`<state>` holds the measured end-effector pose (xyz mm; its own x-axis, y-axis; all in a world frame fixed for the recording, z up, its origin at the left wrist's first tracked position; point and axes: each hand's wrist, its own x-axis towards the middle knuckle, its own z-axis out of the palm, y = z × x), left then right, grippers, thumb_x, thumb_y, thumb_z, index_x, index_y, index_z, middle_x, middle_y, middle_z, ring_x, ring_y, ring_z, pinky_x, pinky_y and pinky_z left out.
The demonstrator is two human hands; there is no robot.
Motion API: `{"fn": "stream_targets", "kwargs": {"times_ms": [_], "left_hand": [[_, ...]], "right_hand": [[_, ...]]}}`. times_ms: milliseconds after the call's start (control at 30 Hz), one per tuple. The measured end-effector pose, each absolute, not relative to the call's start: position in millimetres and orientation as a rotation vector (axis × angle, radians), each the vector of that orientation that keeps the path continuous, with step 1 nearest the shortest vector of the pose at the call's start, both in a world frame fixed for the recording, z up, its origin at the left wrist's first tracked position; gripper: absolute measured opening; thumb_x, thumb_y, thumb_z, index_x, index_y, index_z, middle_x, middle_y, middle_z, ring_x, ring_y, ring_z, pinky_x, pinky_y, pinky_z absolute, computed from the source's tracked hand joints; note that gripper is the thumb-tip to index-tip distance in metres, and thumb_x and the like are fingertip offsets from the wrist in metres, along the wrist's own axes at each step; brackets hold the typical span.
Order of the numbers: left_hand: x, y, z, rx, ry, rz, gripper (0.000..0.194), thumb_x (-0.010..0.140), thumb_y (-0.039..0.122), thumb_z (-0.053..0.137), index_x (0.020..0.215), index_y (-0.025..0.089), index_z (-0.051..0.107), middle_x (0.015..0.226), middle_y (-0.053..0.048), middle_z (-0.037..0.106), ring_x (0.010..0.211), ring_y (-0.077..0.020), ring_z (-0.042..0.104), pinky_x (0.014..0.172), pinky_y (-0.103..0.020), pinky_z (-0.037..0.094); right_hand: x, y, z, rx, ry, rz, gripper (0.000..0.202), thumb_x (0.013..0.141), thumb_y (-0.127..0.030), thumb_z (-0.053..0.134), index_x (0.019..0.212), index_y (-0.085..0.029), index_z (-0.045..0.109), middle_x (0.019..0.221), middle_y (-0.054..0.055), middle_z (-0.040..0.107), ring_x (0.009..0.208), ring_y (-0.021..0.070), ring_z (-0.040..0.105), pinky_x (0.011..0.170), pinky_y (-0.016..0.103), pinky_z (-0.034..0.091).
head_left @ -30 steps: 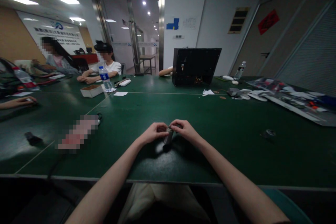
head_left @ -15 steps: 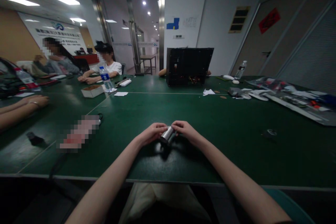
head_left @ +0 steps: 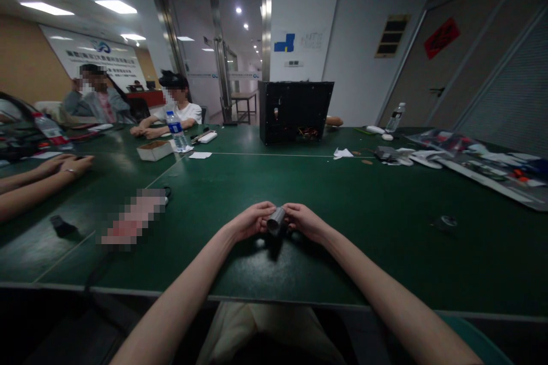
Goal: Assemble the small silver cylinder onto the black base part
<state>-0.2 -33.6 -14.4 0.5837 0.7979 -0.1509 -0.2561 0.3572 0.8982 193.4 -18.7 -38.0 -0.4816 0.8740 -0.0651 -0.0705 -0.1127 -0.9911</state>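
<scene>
A short grey metallic cylinder (head_left: 276,220) is held just above the green table (head_left: 205,188), tilted with one round end towards me. My left hand (head_left: 253,220) grips it from the left with fingers closed. On the other side, my right hand (head_left: 305,220) pinches its upper right part, the fingertips partly behind it. The cylinder's exact kind is too small and dim to tell. Its dark shadow falls on the tabletop below.
A black box-like case (head_left: 295,111) stands at the back. Far right lies a tray (head_left: 492,182) of parts; nearer is a small dark round thing (head_left: 447,222). On the left are a water bottle (head_left: 176,131), a small open box (head_left: 154,150) and another person's hands (head_left: 71,165).
The cylinder has turned in my hands, its side now duller and its round end facing me more. The black case has shifted left. My view has moved slightly.
</scene>
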Motion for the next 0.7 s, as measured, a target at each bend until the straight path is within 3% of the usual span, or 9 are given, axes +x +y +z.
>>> {"fn": "stream_targets", "kwargs": {"times_ms": [200,467,567,700], "left_hand": [[-2.0,-35.0,-10.4,0.945,0.68,0.787,0.024,0.076,0.027,0.071,0.086,0.015,0.053,0.059,0.006,0.05,0.044,-0.004,0.049,0.046,-0.014,0.04],[-2.7,-31.4,-11.0,0.883,0.739,0.841,0.022,0.078,0.026,0.069,0.083,0.015,0.051,0.061,0.003,0.054,0.049,-0.0074,0.055,0.049,-0.016,0.043],[-2.0,-30.0,-12.7,0.863,0.735,0.845,0.021,0.078,0.025,0.069,0.084,0.014,0.052,0.061,0.003,0.054,0.049,-0.0077,0.055,0.049,-0.017,0.043],[-1.3,-29.1,-14.5,0.842,0.729,0.852,0.019,0.078,0.022,0.069,0.085,0.014,0.053,0.062,0.002,0.055,0.051,-0.0082,0.056,0.051,-0.017,0.044]], "right_hand": [[189.8,-22.4,-28.7,-0.943,-1.547,1.499,0.043,0.072,-0.057,0.063,0.08,-0.015,0.062,0.063,-0.002,0.052,0.055,0.0096,0.047,0.047,0.019,0.037],[188.7,-27.0,-20.4,-0.861,-1.68,1.464,0.052,0.081,-0.061,0.049,0.101,-0.016,0.063,0.093,0.007,0.062,0.082,0.0179,0.057,0.053,0.022,0.044],[190.4,-31.5,-19.3,-0.796,-1.785,1.44,0.053,0.077,-0.054,0.06,0.116,-0.018,0.054,0.106,0.007,0.06,0.09,0.0193,0.058,0.064,0.025,0.048],[189.4,-34.3,-22.1,-0.776,-1.863,1.386,0.074,0.062,-0.036,0.079,0.125,-0.02,0.044,0.112,0.008,0.057,0.1,0.0208,0.056,0.081,0.031,0.048]]}}
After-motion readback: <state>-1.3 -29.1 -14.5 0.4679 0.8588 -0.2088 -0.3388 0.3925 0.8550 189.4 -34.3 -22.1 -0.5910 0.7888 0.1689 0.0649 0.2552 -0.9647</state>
